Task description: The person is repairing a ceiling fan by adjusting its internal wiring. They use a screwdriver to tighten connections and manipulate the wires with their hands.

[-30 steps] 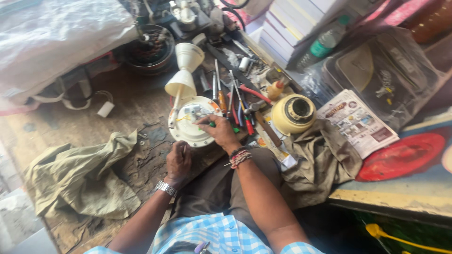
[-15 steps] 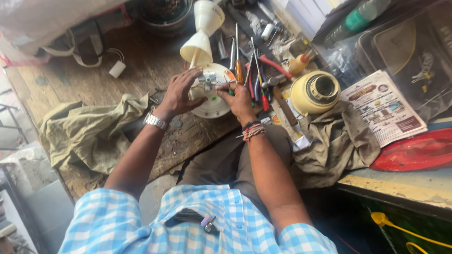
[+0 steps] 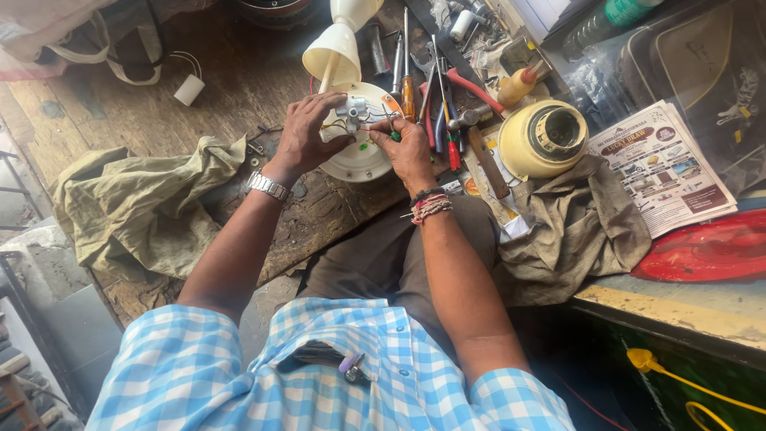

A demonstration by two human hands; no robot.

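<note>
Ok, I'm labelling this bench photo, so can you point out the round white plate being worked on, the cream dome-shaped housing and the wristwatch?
round white plate (image 3: 361,162), head view, on its bare lower rim.
cream dome-shaped housing (image 3: 523,148), head view, on its left outer wall.
wristwatch (image 3: 267,186), head view, on the metal band at the left wrist.

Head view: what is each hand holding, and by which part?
Left hand steadies the round white plate at its wired block. Right hand pinches a small green-handled tool by the handle.
</note>
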